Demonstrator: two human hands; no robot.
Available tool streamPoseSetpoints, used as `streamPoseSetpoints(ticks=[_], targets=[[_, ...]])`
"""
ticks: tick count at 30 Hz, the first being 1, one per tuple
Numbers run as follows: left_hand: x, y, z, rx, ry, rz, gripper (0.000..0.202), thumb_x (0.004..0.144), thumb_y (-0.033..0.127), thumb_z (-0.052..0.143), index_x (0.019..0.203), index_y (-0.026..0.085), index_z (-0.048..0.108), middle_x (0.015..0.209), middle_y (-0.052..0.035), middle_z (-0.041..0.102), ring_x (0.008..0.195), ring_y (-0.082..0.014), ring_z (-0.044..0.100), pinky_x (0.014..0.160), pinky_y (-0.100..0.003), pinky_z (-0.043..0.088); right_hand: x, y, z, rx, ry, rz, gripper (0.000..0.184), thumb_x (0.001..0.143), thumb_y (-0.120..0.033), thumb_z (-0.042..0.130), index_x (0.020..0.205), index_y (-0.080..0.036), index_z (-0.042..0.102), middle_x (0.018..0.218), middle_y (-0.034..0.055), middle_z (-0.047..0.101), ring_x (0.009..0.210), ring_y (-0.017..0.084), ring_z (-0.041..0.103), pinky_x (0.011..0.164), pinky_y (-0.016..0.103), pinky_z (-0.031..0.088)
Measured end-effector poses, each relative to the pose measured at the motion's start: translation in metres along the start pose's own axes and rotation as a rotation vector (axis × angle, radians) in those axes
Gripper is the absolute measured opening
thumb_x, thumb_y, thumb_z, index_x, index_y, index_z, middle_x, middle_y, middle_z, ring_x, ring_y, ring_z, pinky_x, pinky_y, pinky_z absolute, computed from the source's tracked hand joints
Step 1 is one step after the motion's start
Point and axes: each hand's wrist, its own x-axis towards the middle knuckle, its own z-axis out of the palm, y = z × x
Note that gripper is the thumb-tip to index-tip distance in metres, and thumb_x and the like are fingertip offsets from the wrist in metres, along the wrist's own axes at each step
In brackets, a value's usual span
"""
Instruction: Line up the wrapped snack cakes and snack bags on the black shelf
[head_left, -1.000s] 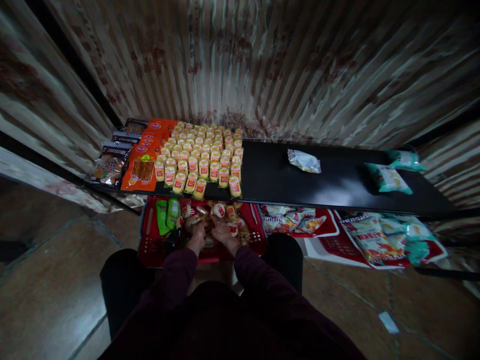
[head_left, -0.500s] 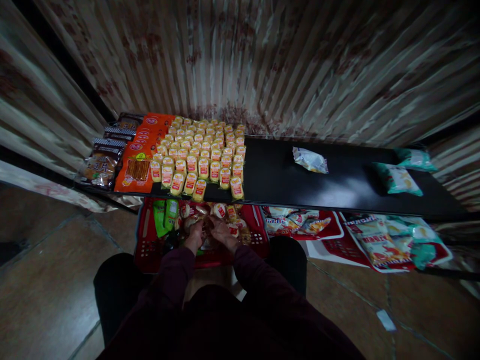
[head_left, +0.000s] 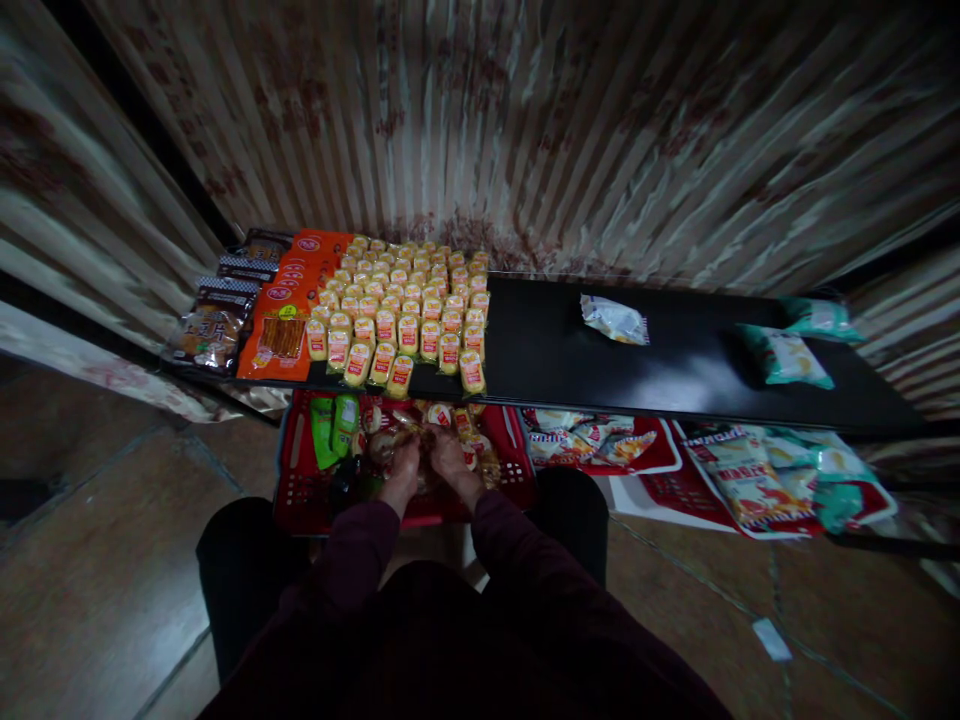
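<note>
L hand (head_left: 406, 465) & R hand (head_left: 448, 457) are in the red basket (head_left: 296, 490), at the wrapped pkts (head_left: 439, 415); can't tell if either grip's open or closed. Basket's below shelf (head_left: 532, 340) w/ yellow pkts (head_left: 385, 327) in rows.

You have 2 bare hands, your left hand (head_left: 403, 468) and right hand (head_left: 449, 456), and 1 black shelf (head_left: 525, 350). On it you can count 1 white-and-blue snack packet (head_left: 615, 319), 2 teal snack bags (head_left: 787, 357), at least 2 dark brown snack bags (head_left: 208, 328), at least 2 overlapping orange packets (head_left: 274, 335) and more than 30 wrapped yellow cakes (head_left: 407, 334), too crowded for you to number exactly. Below, you have 3 red baskets (head_left: 290, 492). Yours holds 2 green packets (head_left: 346, 416) and at least 3 red-and-white-labelled packets (head_left: 439, 414); your fingers hide others. The middle basket shows you at least 3 snack bags (head_left: 551, 447). On the floor you have 1 white slip (head_left: 772, 640).
</note>
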Motion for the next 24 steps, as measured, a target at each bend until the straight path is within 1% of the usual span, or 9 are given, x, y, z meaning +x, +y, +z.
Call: streamPoseSetpoints(ticks=[2, 4, 6, 8, 10, 12, 15, 19, 24], targets=[[-0.009, 0.003, 0.002, 0.005, 0.007, -0.006, 0.012, 0.078, 0.028, 0.062, 0.081, 0.017, 0.064, 0.079, -0.0077, 0.068, 0.082, -0.0192, 0.063, 0.064, -0.026, 0.049, -0.003, 0.003, -0.003, -0.009, 0.046, 0.007, 0.05, 0.069, 0.002, 0.047, 0.113, -0.016, 0.063, 0.117, 0.0123, 0.064, 0.106, 0.02, 0.061, 0.094, 0.029, 0.045], [-0.019, 0.006, 0.004, -0.013, 0.008, -0.003, 0.011, 0.077, 0.026, 0.062, 0.082, 0.016, 0.064, 0.088, -0.0078, 0.068, 0.085, -0.0178, 0.063, 0.066, -0.025, 0.048, -0.007, 0.006, -0.005, 0.016, 0.101, 0.032, 0.04, 0.075, -0.005, 0.05, 0.11, -0.016, 0.064, 0.117, 0.012, 0.064, 0.105, 0.02, 0.061, 0.094, 0.03, 0.045], [-0.026, 0.01, 0.006, -0.057, 0.007, 0.011, 0.009, 0.079, 0.021, 0.059, 0.085, 0.017, 0.063, 0.098, -0.0072, 0.067, 0.088, -0.0157, 0.062, 0.067, -0.023, 0.048, -0.009, 0.011, -0.005, 0.1, 0.186, 0.086, 0.03, 0.08, -0.017, 0.052, 0.108, -0.017, 0.064, 0.112, 0.0104, 0.066, 0.103, 0.02, 0.061, 0.094, 0.032, 0.045], [-0.031, 0.011, 0.006, -0.094, 0.007, 0.015, 0.009, 0.081, 0.017, 0.055, 0.087, 0.018, 0.062, 0.103, -0.0065, 0.066, 0.088, -0.0139, 0.061, 0.067, -0.022, 0.047, -0.012, 0.016, -0.003, 0.257, 0.262, 0.128, 0.029, 0.081, -0.027, 0.052, 0.106, -0.017, 0.063, 0.106, 0.0083, 0.068, 0.099, 0.018, 0.062, 0.091, 0.033, 0.047], [-0.034, 0.011, 0.005, -0.105, -0.004, -0.002, 0.008, 0.081, 0.016, 0.054, 0.084, 0.018, 0.061, 0.101, -0.0065, 0.066, 0.085, -0.013, 0.061, 0.067, -0.022, 0.048, -0.015, 0.021, 0.0, 0.453, 0.311, 0.15, 0.031, 0.08, -0.033, 0.052, 0.105, -0.017, 0.062, 0.1, 0.007, 0.069, 0.094, 0.018, 0.063, 0.087, 0.033, 0.049], [-0.034, 0.009, 0.004, -0.108, -0.022, -0.027, 0.003, 0.08, 0.016, 0.056, 0.079, 0.017, 0.059, 0.093, -0.0068, 0.066, 0.079, -0.0127, 0.062, 0.068, -0.024, 0.049, -0.018, 0.025, 0.003, 0.636, 0.337, 0.172, 0.034, 0.078, -0.039, 0.053, 0.102, -0.017, 0.061, 0.097, 0.0068, 0.07, 0.091, 0.018, 0.064, 0.083, 0.031, 0.05], [-0.034, 0.005, 0.003, -0.121, -0.047, -0.046, 0.005, 0.077, 0.014, 0.06, 0.075, 0.017, 0.057, 0.083, -0.0058, 0.065, 0.074, -0.0118, 0.061, 0.071, -0.024, 0.049, -0.021, 0.027, 0.004, 0.793, 0.358, 0.223, 0.035, 0.073, -0.041, 0.055, 0.098, -0.017, 0.061, 0.096, 0.0073, 0.07, 0.088, 0.017, 0.065, 0.081, 0.029, 0.05], [-0.033, 0.003, 0.004, -0.152, -0.083, -0.026, 0.01, 0.076, 0.012, 0.061, 0.082, 0.018, 0.057, 0.082, -0.0038, 0.065, 0.076, -0.0102, 0.062, 0.074, -0.022, 0.049, -0.025, 0.024, 0.001, 0.796, 0.333, 0.289, 0.035, 0.07, -0.041, 0.056, 0.092, -0.016, 0.063, 0.095, 0.009, 0.07, 0.087, 0.018, 0.065, 0.08, 0.029, 0.049], [-0.033, 0.005, 0.004, -0.21, -0.141, 0.027, 0.027, 0.074, 0.015, 0.064, 0.099, 0.021, 0.057, 0.088, -0.0028, 0.066, 0.076, -0.0095, 0.063, 0.072, -0.021, 0.048, -0.03, 0.019, 0.0, 0.739, 0.291, 0.271, 0.031, 0.071, -0.04, 0.056, 0.09, -0.017, 0.064, 0.096, 0.0071, 0.071, 0.088, 0.017, 0.064, 0.079, 0.028, 0.049]])
